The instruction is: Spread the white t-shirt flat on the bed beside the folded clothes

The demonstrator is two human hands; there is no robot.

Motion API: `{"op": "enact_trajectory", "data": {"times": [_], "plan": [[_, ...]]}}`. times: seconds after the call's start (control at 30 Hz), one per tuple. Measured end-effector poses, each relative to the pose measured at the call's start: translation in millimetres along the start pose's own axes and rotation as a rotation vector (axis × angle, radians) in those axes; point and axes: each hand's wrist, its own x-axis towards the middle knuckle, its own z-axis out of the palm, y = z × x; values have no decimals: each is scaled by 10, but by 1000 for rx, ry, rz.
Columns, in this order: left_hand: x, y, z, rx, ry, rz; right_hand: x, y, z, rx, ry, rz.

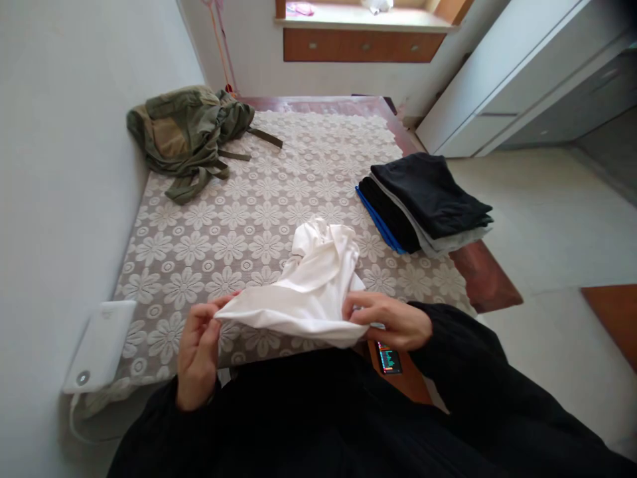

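A white cloth garment (308,292), crumpled at its far end, lies on the patterned tablecloth (269,245). Its near edge is stretched between my two hands. My left hand (199,352) pinches the left corner between thumb and fingers. At the right end of that edge, my right hand (388,318) grips the fabric with bent fingers. The exact kind of garment cannot be made out from its folds. To the right of it sits a stack of folded clothes (428,199), with dark grey on top and light grey, black and blue layers beneath.
An olive backpack (189,133) rests at the back left by the wall, straps trailing on the cloth. A white power bank (99,345) with a cable lies at the left edge. Below my right hand is a lit phone (389,358). A white cabinet (497,86) stands at right.
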Motion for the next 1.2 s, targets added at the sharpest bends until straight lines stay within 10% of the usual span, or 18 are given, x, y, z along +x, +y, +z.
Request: {"op": "enact_trajectory", "data": {"times": [0.33,0.57,0.83,1.03,1.2], "plan": [[-132,-337,117,650,-310,50,-119,-11,114,160,-73,170],[-5,-136,40,1046,-388,253,62,386,-249,-457,393,236],[161,202,-251,1266,-517,142,785,646,-798,-583,-78,147],[325,529,-673,1145,-537,249,721,-16,-1377,-270,219,-19],[498,856,-915,1183,-515,397,404,-346,-1520,-168,769,15]]}}
